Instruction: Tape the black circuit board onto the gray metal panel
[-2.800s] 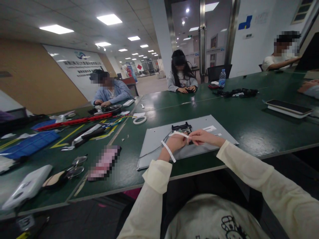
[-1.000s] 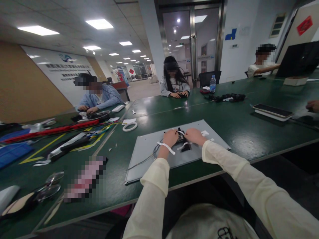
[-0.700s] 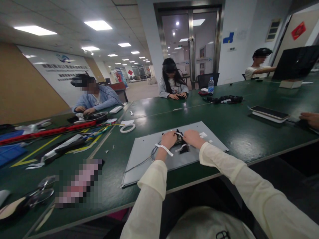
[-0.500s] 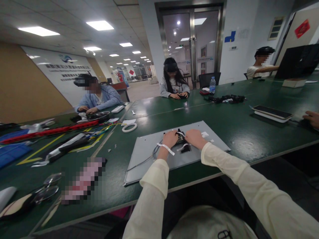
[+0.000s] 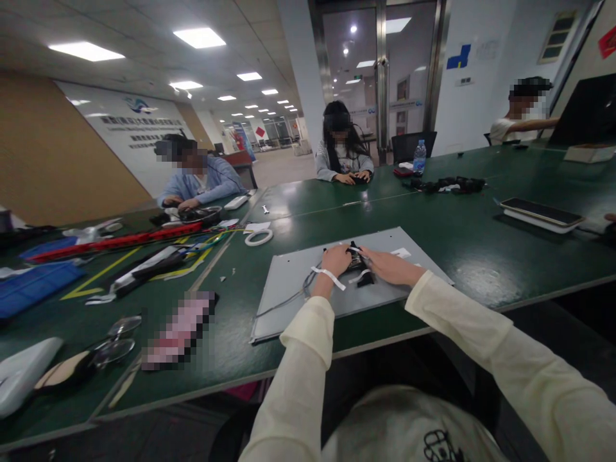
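A flat grey panel (image 5: 283,292) lies on the green table, with a small black device (image 5: 356,258) at its middle. My left hand (image 5: 337,260) is closed over the device's left side, fingertips hidden behind it. A white band (image 5: 328,276) crosses that wrist. On the other side my right hand (image 5: 389,265) lies with fingers stretched out and together against the device's right edge. White tape strips (image 5: 360,276) cross the black device, and more white pieces (image 5: 400,253) are on the panel beyond my right hand. A grey cable (image 5: 283,307) runs from the device to the panel's left edge.
To the left are a tape roll (image 5: 258,237), a pixelated pink item (image 5: 180,330), glasses (image 5: 115,343) and a blue tray (image 5: 38,289). A phone on a white box (image 5: 541,215) lies right. Black straps (image 5: 447,185) and a bottle (image 5: 419,157) stand farther back. Several people sit around.
My right hand has gone from a bunched grip to stretched fingers beside the device. My left hand stays on the device. The whole view has shifted slightly.
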A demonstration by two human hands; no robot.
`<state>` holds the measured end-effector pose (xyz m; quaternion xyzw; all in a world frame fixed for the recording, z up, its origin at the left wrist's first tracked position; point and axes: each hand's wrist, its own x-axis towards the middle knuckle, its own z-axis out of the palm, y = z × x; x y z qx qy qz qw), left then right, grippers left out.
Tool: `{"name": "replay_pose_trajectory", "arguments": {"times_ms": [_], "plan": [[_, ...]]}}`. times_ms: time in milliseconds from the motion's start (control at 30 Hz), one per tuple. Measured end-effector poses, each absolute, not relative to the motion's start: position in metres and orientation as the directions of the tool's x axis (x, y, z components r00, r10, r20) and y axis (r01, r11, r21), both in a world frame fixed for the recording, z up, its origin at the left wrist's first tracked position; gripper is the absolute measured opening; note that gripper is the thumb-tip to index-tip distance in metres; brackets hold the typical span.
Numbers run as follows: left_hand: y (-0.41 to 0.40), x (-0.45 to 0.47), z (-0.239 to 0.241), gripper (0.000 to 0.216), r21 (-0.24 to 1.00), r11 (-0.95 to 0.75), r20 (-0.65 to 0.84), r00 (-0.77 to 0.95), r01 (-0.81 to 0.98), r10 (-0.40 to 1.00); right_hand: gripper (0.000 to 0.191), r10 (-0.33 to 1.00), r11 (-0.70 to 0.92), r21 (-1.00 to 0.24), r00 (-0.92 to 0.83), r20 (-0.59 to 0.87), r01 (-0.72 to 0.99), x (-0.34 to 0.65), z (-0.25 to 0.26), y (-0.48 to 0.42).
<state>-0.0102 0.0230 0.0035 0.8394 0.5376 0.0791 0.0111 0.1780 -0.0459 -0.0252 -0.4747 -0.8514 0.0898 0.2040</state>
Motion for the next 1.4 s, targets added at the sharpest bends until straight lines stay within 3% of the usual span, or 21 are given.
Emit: {"name": "replay_pose_trajectory", "arguments": {"times_ms": [467,1200,1400], "plan": [[0.022,-0.009,0.001,0.039,0.109,-0.392,0.115,0.38,0.913,0.918,0.05,0.89,0.451,-0.449,-0.424,0.166,0.771,0.182,-0.02,-0.058],[0.032,-0.005,0.007,0.038,0.089,-0.346,0.001,0.348,0.934,0.938,0.049,0.902,0.431,-0.425,-0.387,0.189,0.796,0.182,-0.019,-0.062],[0.035,-0.006,0.012,0.055,0.088,-0.313,-0.02,0.316,0.946,0.949,0.047,0.91,0.415,-0.431,-0.37,0.187,0.801,0.181,-0.014,-0.064]]}}
